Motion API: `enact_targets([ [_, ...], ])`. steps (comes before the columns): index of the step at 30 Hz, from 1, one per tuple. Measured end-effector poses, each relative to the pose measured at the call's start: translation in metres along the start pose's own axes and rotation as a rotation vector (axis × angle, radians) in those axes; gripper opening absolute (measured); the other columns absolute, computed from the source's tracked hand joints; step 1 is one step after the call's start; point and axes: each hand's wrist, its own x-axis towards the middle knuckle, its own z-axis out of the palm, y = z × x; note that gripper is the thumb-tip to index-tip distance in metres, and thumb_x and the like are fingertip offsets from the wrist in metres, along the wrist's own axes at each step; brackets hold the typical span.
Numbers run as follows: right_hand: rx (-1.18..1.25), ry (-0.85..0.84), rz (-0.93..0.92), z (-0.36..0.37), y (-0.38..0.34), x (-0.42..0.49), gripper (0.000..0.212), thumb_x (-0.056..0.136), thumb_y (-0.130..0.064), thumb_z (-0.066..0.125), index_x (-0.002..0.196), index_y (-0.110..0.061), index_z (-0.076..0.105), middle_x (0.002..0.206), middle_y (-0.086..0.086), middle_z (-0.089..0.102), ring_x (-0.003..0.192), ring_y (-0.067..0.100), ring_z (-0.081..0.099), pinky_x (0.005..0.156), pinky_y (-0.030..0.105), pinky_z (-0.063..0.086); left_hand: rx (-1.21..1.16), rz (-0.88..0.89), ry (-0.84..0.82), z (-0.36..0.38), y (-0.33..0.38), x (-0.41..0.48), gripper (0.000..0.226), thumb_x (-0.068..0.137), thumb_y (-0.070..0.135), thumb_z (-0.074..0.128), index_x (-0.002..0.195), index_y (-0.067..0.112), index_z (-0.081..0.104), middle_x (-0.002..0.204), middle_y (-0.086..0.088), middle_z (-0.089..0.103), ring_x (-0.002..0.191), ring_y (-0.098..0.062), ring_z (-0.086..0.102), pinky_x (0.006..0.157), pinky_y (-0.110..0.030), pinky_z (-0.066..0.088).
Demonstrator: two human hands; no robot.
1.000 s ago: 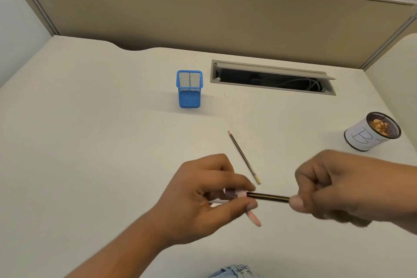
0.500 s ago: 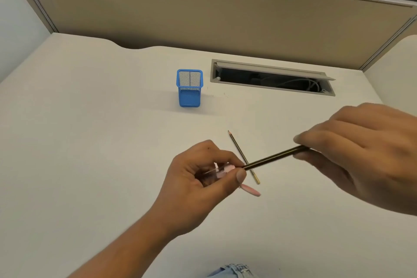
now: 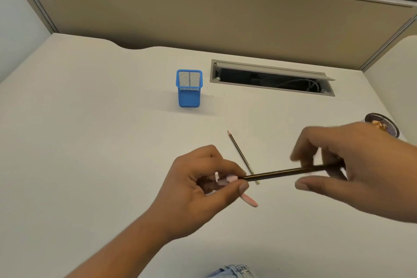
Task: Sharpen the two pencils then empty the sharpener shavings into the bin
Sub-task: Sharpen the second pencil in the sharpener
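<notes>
My left hand (image 3: pixel 203 187) is closed around a small pink and clear sharpener (image 3: pixel 225 180), mostly hidden by the fingers. A dark pencil (image 3: pixel 282 172) runs from the sharpener's mouth to the right, its far end pinched in my right hand (image 3: pixel 352 171), which is blurred. A second thin pencil (image 3: pixel 240 153) lies on the desk just behind, point toward the back. A small pink piece (image 3: pixel 249 200) pokes out below my left thumb. The round bin (image 3: pixel 383 125) with shavings shows partly behind my right hand.
A blue mesh pen holder (image 3: pixel 189 88) stands mid-desk. Behind it to the right is an open cable slot (image 3: pixel 270 79) in the white desk (image 3: pixel 90 142). A beige partition closes the back.
My right hand has dropped lower and turned, so the pencil lies flatter. The bin's rim shows again behind it. My left hand has kept its place.
</notes>
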Motion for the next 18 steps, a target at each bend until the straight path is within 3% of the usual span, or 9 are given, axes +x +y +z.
enact_targets([
  [2,-0.174,0.163,-0.291,-0.002,0.004,0.001,0.015,0.093,-0.052,0.056,0.092,-0.037,0.057,0.086,-0.023,0.06,0.063,0.004,0.057,0.049,0.023,0.047,-0.053,-0.033,0.016,0.002,0.0,0.0,0.008,0.079,0.035,0.076,0.086,0.03,0.078,0.076,-0.001,0.062,0.058,-0.017,0.054,0.052,-0.018,0.038],
  [4,-0.367,0.316,-0.515,-0.001,0.008,0.004,0.015,0.095,-0.025,0.066,0.087,-0.012,0.066,0.081,0.001,0.065,0.06,0.028,0.058,0.048,0.035,0.048,-0.115,-0.051,0.032,0.004,0.002,0.0,0.008,0.079,0.036,0.076,0.084,0.031,0.078,0.074,0.002,0.063,0.06,-0.005,0.052,0.054,-0.013,0.037],
  [6,-0.395,0.35,-0.515,0.002,0.007,0.004,0.02,0.094,-0.024,0.067,0.081,-0.01,0.068,0.074,0.008,0.067,0.055,0.032,0.058,0.046,0.035,0.047,-0.131,-0.044,0.05,0.004,0.003,0.002,0.008,0.079,0.035,0.075,0.084,0.03,0.078,0.074,0.003,0.064,0.062,-0.003,0.053,0.055,-0.01,0.037],
  [8,-0.186,0.206,-0.242,0.007,-0.002,0.003,0.031,0.094,-0.053,0.056,0.076,-0.028,0.063,0.063,-0.005,0.067,0.049,0.017,0.057,0.041,0.029,0.045,-0.036,0.018,0.045,0.001,0.001,0.003,0.008,0.08,0.031,0.076,0.087,0.028,0.078,0.075,0.001,0.064,0.062,-0.004,0.055,0.055,-0.011,0.038],
  [10,0.246,-0.103,0.25,0.003,-0.011,0.008,0.043,0.072,-0.075,0.056,0.069,-0.032,0.061,0.056,-0.006,0.067,0.042,0.007,0.052,0.038,0.025,0.043,0.064,0.11,-0.032,-0.001,-0.002,0.001,0.011,0.081,0.024,0.077,0.09,0.02,0.079,0.076,0.003,0.063,0.061,-0.002,0.056,0.056,-0.008,0.039],
  [11,0.41,-0.238,0.434,0.002,-0.011,0.009,0.045,0.062,-0.074,0.062,0.066,-0.029,0.063,0.054,-0.006,0.066,0.041,0.005,0.048,0.038,0.021,0.039,0.093,0.141,-0.075,-0.001,-0.003,-0.001,0.012,0.081,0.022,0.077,0.092,0.017,0.079,0.077,0.003,0.062,0.062,-0.001,0.057,0.057,-0.007,0.039],
  [13,0.588,-0.384,0.53,0.009,-0.004,0.009,0.042,0.058,-0.067,0.07,0.063,-0.025,0.064,0.053,-0.004,0.066,0.041,0.005,0.047,0.041,0.018,0.036,0.118,0.15,-0.117,0.002,-0.007,-0.005,0.013,0.082,0.023,0.077,0.094,0.016,0.078,0.077,0.004,0.06,0.063,-0.002,0.058,0.058,-0.007,0.04],
  [16,0.235,-0.233,0.299,0.013,-0.004,0.005,0.037,0.072,-0.075,0.054,0.076,-0.038,0.059,0.062,-0.018,0.066,0.047,0.004,0.054,0.041,0.016,0.039,0.012,0.027,-0.059,0.006,-0.012,-0.009,0.011,0.082,0.028,0.076,0.092,0.023,0.079,0.078,0.005,0.06,0.059,-0.014,0.059,0.051,-0.016,0.04],
  [18,-0.19,-0.012,-0.059,0.012,-0.005,0.004,0.033,0.088,-0.068,0.044,0.08,-0.037,0.052,0.057,-0.015,0.056,0.046,0.007,0.051,0.037,0.02,0.039,-0.051,-0.037,-0.002,0.009,-0.013,-0.008,0.01,0.081,0.034,0.076,0.09,0.029,0.078,0.078,0.002,0.061,0.059,-0.02,0.056,0.05,-0.022,0.038],
])
